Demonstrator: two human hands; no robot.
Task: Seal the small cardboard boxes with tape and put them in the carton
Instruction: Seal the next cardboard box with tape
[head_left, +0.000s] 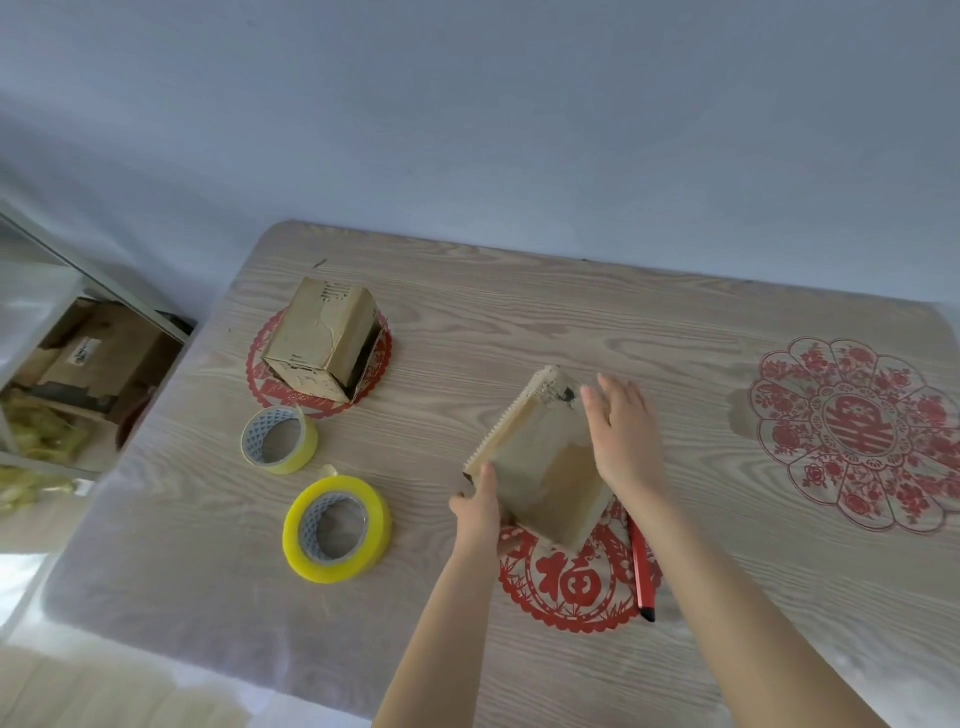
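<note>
Hands meet on a small cardboard box (540, 462), held tilted just above the surface (519, 312). Its near corner hangs low over a red paper-cut (571, 582) with a large character in it. The left hand (480, 512) grips the box's lower left corner, thumb on the upper face and fingers curled beneath. The right hand (626, 436) lies flat along the box's right edge, fingers straight and close together, pressing rather than clasping. The box's left edge shows a toothed, corrugated rim, and dark print sits near its top corner. Part of the upper face has a glossy sheen; whether that is tape I cannot tell.

A second box (322, 343) stands on the surface well to the left and further away, on a second paper-cut (270, 392), its right side gaping dark. Two rolls of yellow tape lie flat nearer the person. The smaller roll (298, 457) is just beside the second box. The larger roll (337, 569) is left of the left hand and apart from it. A red tool (640, 566) with a black tip lies under the right forearm, across the edge of the first paper-cut. A flower paper-cut (852, 431) sits at the far right. Past the surface's left end, a shelf (98, 358) holds brown cardboard packages.
</note>
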